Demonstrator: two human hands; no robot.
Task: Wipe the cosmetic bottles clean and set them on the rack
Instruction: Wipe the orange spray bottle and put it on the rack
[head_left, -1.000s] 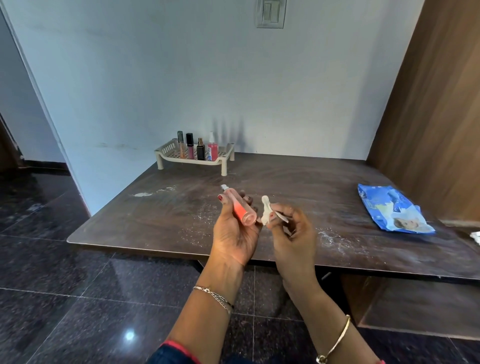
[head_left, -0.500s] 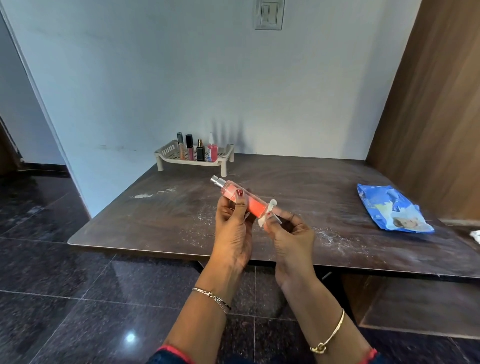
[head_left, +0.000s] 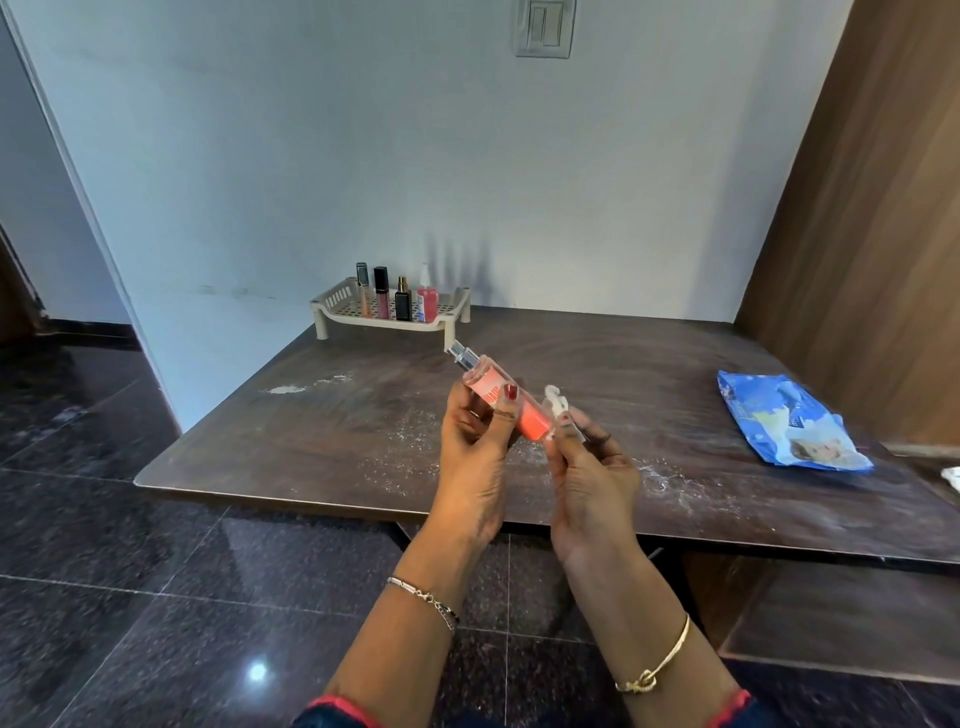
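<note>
- The left hand (head_left: 475, 457) curls its thumb and fingers round the middle of the spray bottle (head_left: 485, 387). The bottle is held tilted at frame centre above the table, with its metal nozzle pointing to the upper left.
- The right hand (head_left: 592, 483) pinches a small crumpled white wipe (head_left: 555, 402) against the bottle's lower end.
- The step in hand appears to be wiping this bottle near its base. The next move calls for turning it to reach the other sides, then carrying it to the rack.
- The bottle is a slim clear cylinder with coral-pink contents, and probably smooth and slippery.
- The beige perforated plastic rack (head_left: 337, 304), upper left of centre, holds four upright bottles (head_left: 402, 306).
- The dark table (head_left: 675, 364) shows white powdery streaks, and a glossy blue wipe pack (head_left: 789, 426) lies at the right.
</note>
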